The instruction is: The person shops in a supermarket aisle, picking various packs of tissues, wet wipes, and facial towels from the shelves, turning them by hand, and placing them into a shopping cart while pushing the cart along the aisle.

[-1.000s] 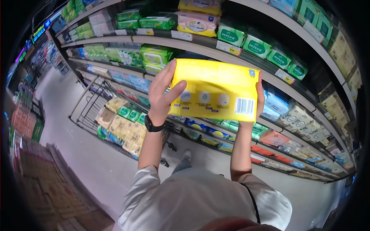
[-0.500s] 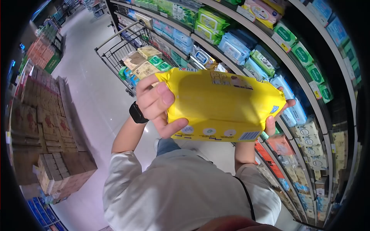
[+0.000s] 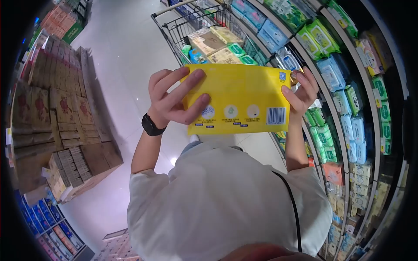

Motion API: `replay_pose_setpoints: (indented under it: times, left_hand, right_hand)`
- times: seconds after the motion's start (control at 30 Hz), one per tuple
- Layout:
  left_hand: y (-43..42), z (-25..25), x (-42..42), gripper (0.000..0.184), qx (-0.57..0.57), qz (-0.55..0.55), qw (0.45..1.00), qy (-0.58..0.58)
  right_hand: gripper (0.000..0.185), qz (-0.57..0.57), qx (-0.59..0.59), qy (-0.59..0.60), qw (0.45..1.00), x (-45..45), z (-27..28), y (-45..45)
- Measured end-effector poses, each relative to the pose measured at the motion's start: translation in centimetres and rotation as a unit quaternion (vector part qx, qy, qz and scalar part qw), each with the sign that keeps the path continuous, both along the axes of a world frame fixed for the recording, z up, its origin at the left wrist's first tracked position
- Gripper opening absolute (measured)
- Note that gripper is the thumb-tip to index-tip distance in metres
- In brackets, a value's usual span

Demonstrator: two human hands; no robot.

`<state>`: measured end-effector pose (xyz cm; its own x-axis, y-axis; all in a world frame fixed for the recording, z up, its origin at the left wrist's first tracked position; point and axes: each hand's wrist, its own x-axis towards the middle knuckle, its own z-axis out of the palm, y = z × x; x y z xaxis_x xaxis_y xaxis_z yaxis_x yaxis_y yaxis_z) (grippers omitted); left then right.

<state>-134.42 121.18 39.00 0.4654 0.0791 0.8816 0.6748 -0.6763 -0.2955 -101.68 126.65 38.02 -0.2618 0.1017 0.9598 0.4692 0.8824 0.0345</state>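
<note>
A yellow soft pack of wipes (image 3: 237, 93) is held up in front of my chest, gripped at both ends. One printed side faces me, with a barcode at its lower right and a row of round pictures along the bottom. My left hand (image 3: 178, 95), with a black watch (image 3: 153, 125) on the wrist, is closed on the left end, fingers lying across the face. At the right end, my right hand (image 3: 302, 93) pinches the pack, thumb on the near side. The far side of the pack is hidden.
Ahead stands a shopping cart (image 3: 174, 32) loaded with several packs (image 3: 209, 43). Shelves on the right hold many wipes packs, including blue ones (image 3: 331, 71) and green ones (image 3: 320, 37). Stacked cartons (image 3: 61, 108) line the left of the aisle floor (image 3: 117, 65).
The yellow pack has turned so its barcode side faces me more squarely, and my right hand's grip shows more clearly. The cart and shelves have shifted rightward in view.
</note>
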Motion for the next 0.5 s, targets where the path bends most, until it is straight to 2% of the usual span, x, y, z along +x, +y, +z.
replay_pose_setpoints:
  times: [0.1,0.3,0.4,0.47,0.5]
  left_hand:
    - [1.6,-1.3,-4.3,0.048,-0.029,0.053,0.998,-0.032]
    - [6.4,-2.9,-9.7,0.045,-0.119,0.055,0.990,-0.047]
    - [10.7,-5.2,-10.1,0.041,-0.168,0.027,0.982,-0.085]
    - [14.0,-6.9,-9.7,0.040,-0.191,-0.006,0.978,-0.087]
    - [15.5,-7.9,-9.5,0.040,-0.237,-0.016,0.966,-0.104]
  right_hand:
    - [0.040,0.022,-0.076,0.016,0.997,-4.9,-2.1,2.0]
    - [0.046,0.006,-0.144,-0.003,0.990,-10.1,-3.8,6.5]
    - [0.049,-0.002,-0.190,0.007,0.982,-11.0,-4.9,8.9]
    - [0.054,0.025,-0.261,0.005,0.965,-10.7,-5.7,10.7]
    - [0.060,0.031,-0.289,0.003,0.957,-10.4,-6.6,11.7]
